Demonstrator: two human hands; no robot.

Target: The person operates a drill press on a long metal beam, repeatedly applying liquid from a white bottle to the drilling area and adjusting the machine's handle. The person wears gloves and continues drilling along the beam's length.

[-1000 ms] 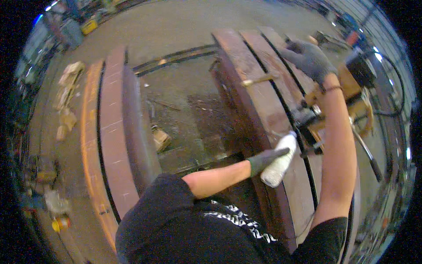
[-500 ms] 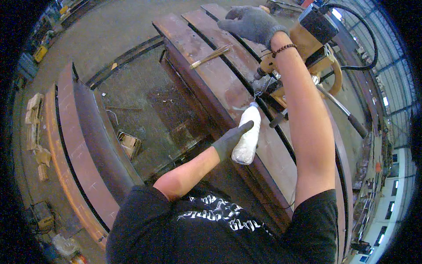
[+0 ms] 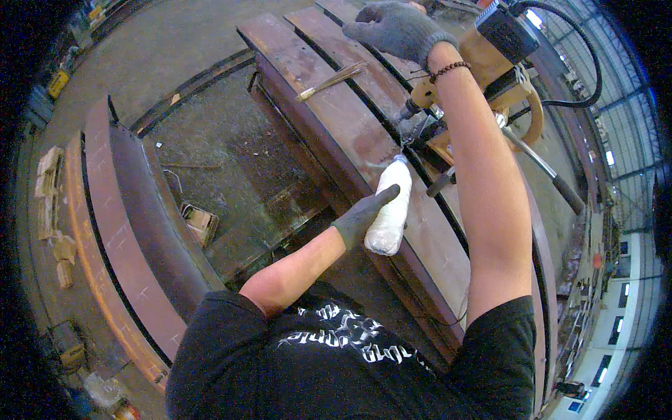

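My left hand (image 3: pixel 360 218), in a dark grey glove, is closed around a clear plastic bottle (image 3: pixel 389 210) holding white liquid. The bottle slants up and away, its narrow capped top close to the drill's working end (image 3: pixel 408 109) over the steel beam (image 3: pixel 350 119). My right hand (image 3: pixel 399 29), gloved in grey, is raised at the far side beside the tan and black drilling machine (image 3: pixel 483 56). Its fingers look curled, but what they grip is hidden. Stringy shavings or fluid show around the bottle tip and drill, too fine to tell apart.
A thin brush-like bundle (image 3: pixel 332 80) lies across the beam. The machine's long lever (image 3: pixel 546 168) sticks out to the right, and a black cable conduit (image 3: pixel 595 63) loops above it. More steel beams (image 3: pixel 129 210) stand at left. A small open box (image 3: pixel 199 222) rests on the floor between.
The whole view has shifted slightly. Both hands, the bottle and the machine keep nearly the same places relative to one another.
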